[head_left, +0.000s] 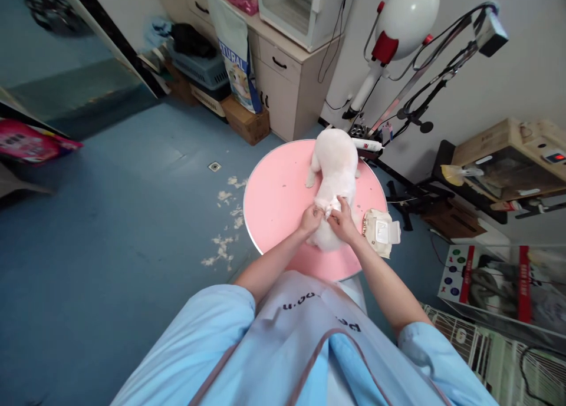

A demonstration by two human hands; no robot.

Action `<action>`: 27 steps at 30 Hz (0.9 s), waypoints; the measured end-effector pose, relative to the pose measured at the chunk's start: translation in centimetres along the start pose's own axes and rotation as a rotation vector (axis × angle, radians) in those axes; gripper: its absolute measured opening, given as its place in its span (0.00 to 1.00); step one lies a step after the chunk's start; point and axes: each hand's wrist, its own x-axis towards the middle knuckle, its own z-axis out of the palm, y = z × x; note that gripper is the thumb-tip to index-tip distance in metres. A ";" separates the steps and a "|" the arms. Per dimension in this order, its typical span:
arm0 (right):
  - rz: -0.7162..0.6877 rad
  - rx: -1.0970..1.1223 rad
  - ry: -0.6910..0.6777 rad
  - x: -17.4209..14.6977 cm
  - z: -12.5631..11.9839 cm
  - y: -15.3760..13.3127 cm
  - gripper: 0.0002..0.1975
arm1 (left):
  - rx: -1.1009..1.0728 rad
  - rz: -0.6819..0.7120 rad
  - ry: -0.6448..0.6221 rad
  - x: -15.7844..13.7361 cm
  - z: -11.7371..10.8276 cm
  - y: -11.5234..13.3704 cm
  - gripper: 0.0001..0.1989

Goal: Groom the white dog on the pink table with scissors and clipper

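Note:
A small animal with short white fur (335,152) is on the round pink table (276,200). Its face is not visible, and I cannot tell its kind. Against its body lies a thin, white, cloth-like piece (328,204) with small faint marks. My left hand (312,219) pinches the left side of this piece, its fingers closed. From the right, my right hand (343,221) grips it too, thumb and fingers pressed together close to the left hand. Fingers hide the exact place where they meet. Beside my right forearm, a pack of wipes (381,232) lies at the table's edge.
Behind the animal lies a white tube (368,145). A white dryer (409,20) on a stand rises at the back right. Fur tufts (221,250) are scattered on the blue floor. A food bag (239,58) stands on a cardboard box (246,120) by the cabinet.

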 end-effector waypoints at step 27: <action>0.344 0.092 0.392 -4.2 -0.1 -0.5 0.10 | 0.289 0.354 0.036 -1.7 0.4 -2.8 0.15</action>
